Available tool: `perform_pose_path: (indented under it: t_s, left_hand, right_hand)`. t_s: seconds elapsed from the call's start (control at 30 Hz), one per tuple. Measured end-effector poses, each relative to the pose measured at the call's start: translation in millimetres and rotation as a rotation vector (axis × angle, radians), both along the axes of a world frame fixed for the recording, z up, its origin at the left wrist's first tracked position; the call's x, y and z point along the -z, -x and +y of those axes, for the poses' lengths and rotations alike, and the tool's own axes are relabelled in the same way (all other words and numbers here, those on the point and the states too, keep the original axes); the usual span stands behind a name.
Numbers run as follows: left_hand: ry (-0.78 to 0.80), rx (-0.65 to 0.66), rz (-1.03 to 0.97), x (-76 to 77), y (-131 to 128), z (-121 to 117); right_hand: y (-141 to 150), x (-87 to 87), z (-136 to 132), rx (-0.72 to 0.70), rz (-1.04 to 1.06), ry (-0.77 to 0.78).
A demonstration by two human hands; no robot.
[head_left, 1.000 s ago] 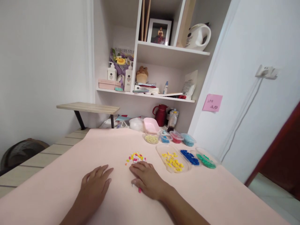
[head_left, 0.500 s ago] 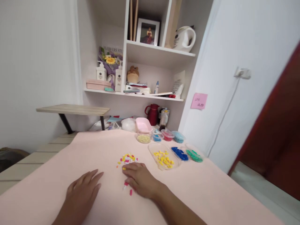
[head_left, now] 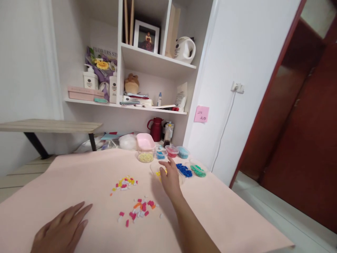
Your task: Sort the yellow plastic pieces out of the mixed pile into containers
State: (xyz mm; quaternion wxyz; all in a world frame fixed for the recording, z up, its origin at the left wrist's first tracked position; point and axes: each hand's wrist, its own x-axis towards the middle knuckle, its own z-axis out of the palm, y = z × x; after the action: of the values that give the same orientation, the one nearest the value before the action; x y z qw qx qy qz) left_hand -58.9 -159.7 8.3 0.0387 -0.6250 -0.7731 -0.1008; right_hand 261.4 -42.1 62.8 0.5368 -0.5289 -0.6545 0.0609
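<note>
My right hand point(head_left: 170, 177) is above the clear tray point(head_left: 181, 180) of yellow pieces point(head_left: 158, 174), its fingers spread and nothing visible between them. It hides much of the tray. Flat on the pink table cover point(head_left: 100, 225) at lower left lies my left hand point(head_left: 61, 226), open, holding nothing. Between the hands is a loose pile of pink, white and orange pieces point(head_left: 139, 209). Farther back sits a second pile, of mostly yellow, white and pink pieces point(head_left: 125, 183).
Tubs of blue pieces point(head_left: 184, 171) and green pieces point(head_left: 198, 171) stand right of the tray. Behind are tubs of pale yellow pieces point(head_left: 146, 157), red pieces point(head_left: 172, 151) and light blue pieces point(head_left: 182, 152), plus a pink box point(head_left: 145, 142) and a red jug point(head_left: 156, 129).
My right hand has lifted off the small pieces and moved back and right over the tray, uncovering the near pile. The view has turned right; my left hand stays on the table.
</note>
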Motion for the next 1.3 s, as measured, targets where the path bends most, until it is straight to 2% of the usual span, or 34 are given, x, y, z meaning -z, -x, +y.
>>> perform_pose_path:
  t_s: [0.07,0.23,0.37,0.53,0.63,0.73,0.93,1.17,1.3]
  left_hand:
    - [0.009,0.012,-0.009,-4.2,-2.3,-1.4]
    - [-0.009,0.014,-0.018,-9.7,-6.1,-3.9]
    - [-0.009,0.026,-0.020,-10.3,-6.1,-5.6]
    - [0.006,0.025,-0.015,-8.8,-4.6,-6.0]
    - [0.005,0.020,-0.004,-8.2,-5.2,-5.1]
    - [0.012,0.017,-0.010,-9.0,-6.5,-4.7]
    - [0.014,0.023,-0.026,-14.1,-10.9,-7.1]
    - [0.027,0.016,-0.028,-19.4,-17.6,-12.1]
    - [0.021,0.015,-0.038,-18.4,-16.4,-13.2]
  right_hand:
    - [-0.7,0.0,-0.5,-0.034,0.029,-0.012]
    - [12.1,4.3,-5.0,-0.275,0.107,0.046]
    - [21.2,7.1,-7.1,-0.395,0.103,0.060]
    - [26.2,7.0,-8.6,-0.489,0.248,0.207]
    - [30.6,11.2,-7.8,-0.517,0.356,0.317]
    - [37.1,20.7,-5.4,-0.479,0.449,0.428]
    - [49.4,37.9,-3.8,-0.437,0.448,0.448]
    - [68.7,39.2,-9.7,-0.509,0.380,0.460]
    - [83.9,33.1,-19.6,-0.642,0.454,0.527]
